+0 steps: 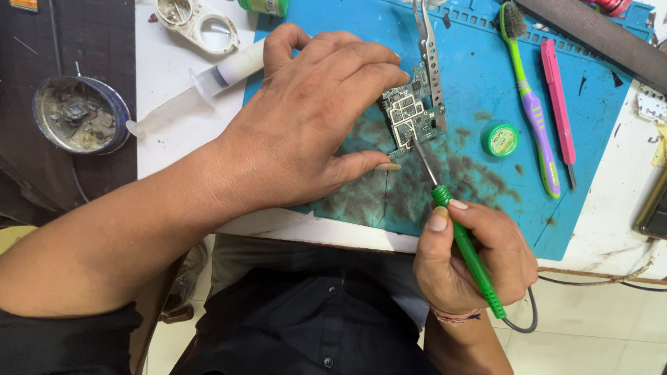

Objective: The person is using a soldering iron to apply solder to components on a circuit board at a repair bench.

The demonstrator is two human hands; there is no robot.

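Observation:
A small green circuit board [411, 114] with metal shields lies on the blue work mat [479, 83]. My left hand [313, 121] rests over the mat and steadies the board's left edge with its fingertips and thumb. In my right hand [472, 253] I grip a green-handled soldering iron [465, 243] like a pen, its thin metal tip touching the lower part of the board. Steel tweezers [431, 52] lie along the board's right edge.
A small green round tin [500, 139], a green and purple brush [531, 104] and a pink pry tool [558, 104] lie on the mat's right side. A syringe [208, 80] and white dish [198, 24] sit at the upper left; a metal tin [80, 114] stands far left.

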